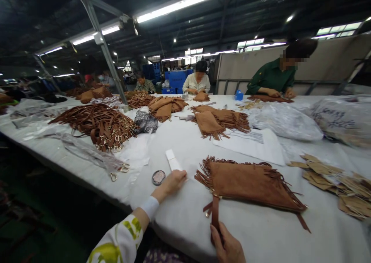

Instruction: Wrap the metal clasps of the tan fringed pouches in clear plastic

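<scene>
A brown suede bag with fringed edges (246,182) lies flat on the white-covered table in front of me. My right hand (227,243) is closed around the brown strap (215,212) hanging off the bag's near left corner. My left hand (174,181) is at the near end of a banded stack of white strips (172,159), its fingers curled together. Whatever is between those fingers is hidden. Beside that wrist sits a small round dish (159,177) with something pinkish in it.
Brown straps with gold clasps (101,126) are heaped at the left, near plastic-wrapped straps (87,151). More fringed bags (211,122) lie farther back. Kraft tags (327,178) and plastic bags (286,120) are at the right. Several people work across the table.
</scene>
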### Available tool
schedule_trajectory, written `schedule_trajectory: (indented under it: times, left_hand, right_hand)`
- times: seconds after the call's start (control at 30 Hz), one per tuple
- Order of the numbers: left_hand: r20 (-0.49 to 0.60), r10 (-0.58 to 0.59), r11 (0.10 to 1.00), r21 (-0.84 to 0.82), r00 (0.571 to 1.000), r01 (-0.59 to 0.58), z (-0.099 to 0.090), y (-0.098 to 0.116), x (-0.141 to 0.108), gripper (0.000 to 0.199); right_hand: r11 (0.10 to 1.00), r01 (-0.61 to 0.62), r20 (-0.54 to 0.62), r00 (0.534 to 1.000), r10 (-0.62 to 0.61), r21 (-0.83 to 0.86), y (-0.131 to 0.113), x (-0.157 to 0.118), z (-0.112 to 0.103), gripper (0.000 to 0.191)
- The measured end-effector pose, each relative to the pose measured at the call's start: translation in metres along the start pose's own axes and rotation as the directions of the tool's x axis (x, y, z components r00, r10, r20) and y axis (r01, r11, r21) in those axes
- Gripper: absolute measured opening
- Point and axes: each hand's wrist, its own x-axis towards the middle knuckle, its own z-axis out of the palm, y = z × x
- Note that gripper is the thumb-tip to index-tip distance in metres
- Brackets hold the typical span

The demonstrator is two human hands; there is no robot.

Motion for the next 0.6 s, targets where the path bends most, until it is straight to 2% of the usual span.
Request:
schedule_trajectory:
  times: [0.07,0.1,0.13,0.17,0.2,0.23,0.27,0.3,0.33,0.37,0.43,0.53,0.6]
  left_hand:
    - [0.089,0.102,0.991,-0.092,0.991,-0.094,0.014,0.011,-0.026,0.006]
    - [0.08,0.117,0.98,-0.173,0.99,-0.102,0.021,0.017,-0.037,0.007]
    - [0.038,0.09,0.956,-0.284,0.995,-0.076,0.026,0.022,-0.047,0.01]
    - [-0.024,0.015,0.905,-0.426,1.0,-0.024,0.03,0.028,-0.055,0.015]
    - [-0.071,-0.101,0.812,-0.583,0.992,0.041,0.034,0.035,-0.061,0.02]
    - [-0.081,-0.226,0.682,-0.724,0.971,0.099,0.036,0.041,-0.067,0.025]
    - [-0.053,-0.323,0.539,-0.831,0.945,0.138,0.037,0.048,-0.071,0.029]
    - [-0.002,-0.374,0.415,-0.895,0.927,0.165,0.038,0.054,-0.074,0.033]
    - [0.049,-0.39,0.333,-0.923,0.919,0.191,0.038,0.059,-0.078,0.036]
    - [0.092,-0.389,0.294,-0.93,0.917,0.218,0.038,0.064,-0.081,0.038]
    - [0.136,-0.384,0.314,-0.911,0.913,0.267,0.041,0.068,-0.089,0.04]
    - [0.16,-0.376,0.427,-0.844,0.913,0.324,0.054,0.066,-0.1,0.041]
    - [0.212,-0.334,0.506,-0.781,0.918,0.365,0.069,0.061,-0.103,0.041]
  right_hand:
    - [1.0,0.0,0.003,1.0,0.0,-0.008,-0.001,-0.001,0.001,0.041]
    - [1.0,-0.004,-0.001,1.0,0.004,-0.008,-0.001,-0.002,0.001,0.041]
    - [1.0,-0.01,-0.005,1.0,0.01,-0.001,-0.002,-0.003,0.001,0.04]
    - [1.0,-0.022,-0.008,1.0,0.022,0.011,-0.003,-0.003,0.0,0.04]
    - [0.999,-0.039,-0.009,0.999,0.04,0.032,-0.003,-0.003,0.0,0.04]
    - [0.996,-0.062,-0.005,0.998,0.063,0.062,-0.004,-0.002,-0.001,0.04]
    - [0.991,-0.09,0.003,0.996,0.09,0.103,-0.005,-0.001,-0.001,0.041]
    - [0.981,-0.118,0.017,0.993,0.117,0.156,-0.007,0.001,-0.003,0.042]
    - [0.964,-0.148,0.031,0.989,0.145,0.222,-0.007,0.003,-0.004,0.044]
    - [0.938,-0.18,0.047,0.984,0.174,0.295,-0.008,0.005,-0.007,0.045]
    - [0.867,-0.238,0.069,0.97,0.231,0.437,-0.01,0.009,-0.011,0.05]
    - [0.754,-0.287,0.111,0.954,0.277,0.59,-0.012,0.012,-0.016,0.056]
    - [0.68,-0.301,0.17,0.952,0.255,0.669,-0.015,0.011,-0.014,0.058]
